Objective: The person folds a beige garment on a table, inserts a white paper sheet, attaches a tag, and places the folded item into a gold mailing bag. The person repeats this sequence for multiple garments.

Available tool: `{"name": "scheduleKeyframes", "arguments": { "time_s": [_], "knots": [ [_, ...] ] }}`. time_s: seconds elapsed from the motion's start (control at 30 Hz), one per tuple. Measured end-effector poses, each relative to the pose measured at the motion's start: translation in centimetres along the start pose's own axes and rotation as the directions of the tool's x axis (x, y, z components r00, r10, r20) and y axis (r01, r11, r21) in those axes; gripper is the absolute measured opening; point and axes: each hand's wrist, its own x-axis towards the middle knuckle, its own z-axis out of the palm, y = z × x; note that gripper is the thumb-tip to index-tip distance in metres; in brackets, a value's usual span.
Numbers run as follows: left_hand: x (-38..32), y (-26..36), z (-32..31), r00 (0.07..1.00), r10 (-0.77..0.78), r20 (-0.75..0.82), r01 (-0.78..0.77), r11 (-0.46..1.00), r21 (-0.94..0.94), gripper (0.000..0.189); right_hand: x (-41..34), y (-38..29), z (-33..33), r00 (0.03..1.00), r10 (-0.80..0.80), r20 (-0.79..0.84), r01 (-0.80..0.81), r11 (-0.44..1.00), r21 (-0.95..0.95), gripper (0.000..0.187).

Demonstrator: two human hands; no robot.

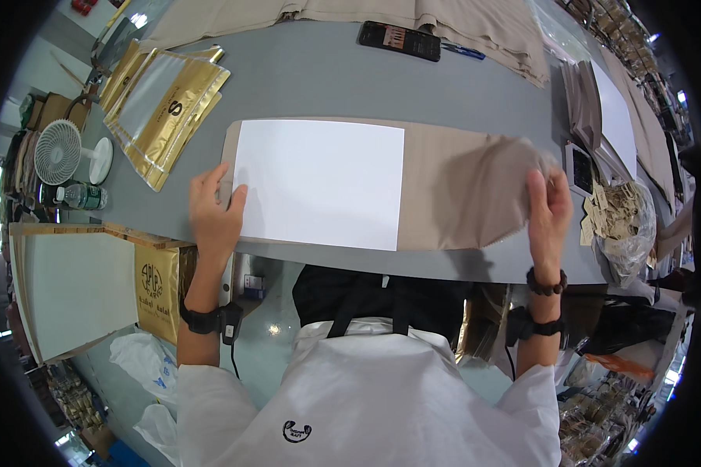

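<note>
A long beige cloth (423, 175) lies folded across the grey table in front of me, with a white rectangular sheet (321, 184) on its left and middle part. My right hand (549, 195) pinches the cloth's right end, which is raised and curls toward the sheet, casting a shadow. At the opposite end, my left hand (217, 204) is at the left edge of the sheet and cloth, thumb and fingers apart. Whether it presses on them is unclear.
Gold-and-clear packaging bags (169, 111) are stacked at the back left, near a white fan (58, 152) and a plastic bottle (84, 197). A phone (400, 41) and blue snips (464, 51) lie behind. Folded cloths (581, 105) and a bag of tags (622, 219) stand right.
</note>
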Motion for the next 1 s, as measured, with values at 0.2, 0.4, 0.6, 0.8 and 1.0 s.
{"name": "scheduleKeyframes", "arguments": {
  "time_s": [0.2,0.4,0.6,0.8,1.0],
  "knots": [
    [1.7,0.7,-1.4,0.69,-0.244,0.681,0.72,0.326,-0.613,0.066,-1.8,-7.0,14.1,0.712,-0.04,0.701,-0.05,0.993,0.108,0.033],
    [1.3,0.6,-0.3,0.746,-0.136,0.652,0.605,0.546,-0.58,0.055,-4.8,-6.4,17.1,0.563,-0.165,0.81,-0.002,0.98,0.201,0.05],
    [1.0,-1.1,-0.6,0.848,-0.221,0.481,0.517,0.542,-0.663,0.049,-4.6,-1.0,14.1,0.747,-0.276,0.605,0.43,0.895,-0.122,0.028],
    [1.1,-2.3,-0.7,0.912,-0.221,0.347,0.345,0.871,-0.351,0.057,-5.4,2.1,13.4,0.666,-0.35,0.659,0.657,0.694,-0.295,0.023],
    [-0.4,-3.2,0.7,0.98,0.152,0.128,-0.155,0.988,0.016,0.05,-3.6,1.1,12.8,0.708,-0.227,0.669,0.536,0.79,-0.299,0.026]
  ]
}}
